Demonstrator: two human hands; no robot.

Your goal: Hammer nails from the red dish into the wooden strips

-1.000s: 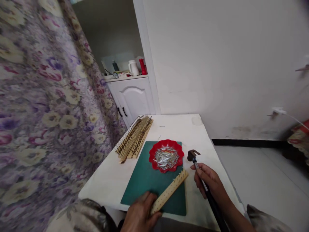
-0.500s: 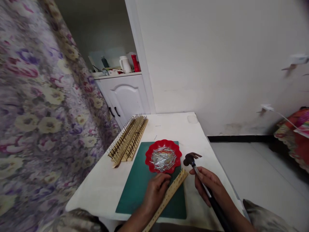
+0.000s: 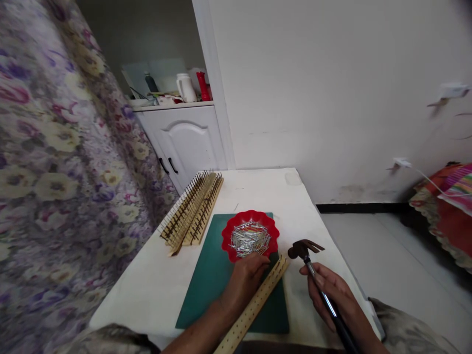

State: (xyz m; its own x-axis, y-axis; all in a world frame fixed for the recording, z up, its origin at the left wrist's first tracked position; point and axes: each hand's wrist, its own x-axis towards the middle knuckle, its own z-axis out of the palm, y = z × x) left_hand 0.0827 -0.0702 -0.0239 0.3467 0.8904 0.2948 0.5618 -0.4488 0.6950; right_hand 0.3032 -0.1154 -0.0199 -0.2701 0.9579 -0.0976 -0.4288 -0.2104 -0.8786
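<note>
My right hand (image 3: 334, 295) is wrapped round the shaft of a claw hammer (image 3: 327, 301), its dark head raised just right of the far end of a wooden strip (image 3: 254, 307). Rows of small holes or dark dots run along the strip, and a few nails stand up at its far end. My left hand (image 3: 246, 279) is closed, fingers pinched together, between the strip and a red scalloped bowl (image 3: 273, 231). Whatever the fingertips may hold is hidden. Loose silver nails (image 3: 249, 239) fill the bowl, which sits on a green cutting mat (image 3: 201, 297).
Wooden strips studded with upright nails (image 3: 195, 211) lie at the table's left side. Two loose nails rest on the white tabletop (image 3: 261, 189) behind the bowl. A floral curtain (image 3: 73, 172) hangs at left, and a white cabinet (image 3: 188, 142) stands behind.
My right hand and the hammer have shifted right and slightly down, away from the strip's end. My left hand has moved a little up and right beside the bowl. The view has shifted slightly.
</note>
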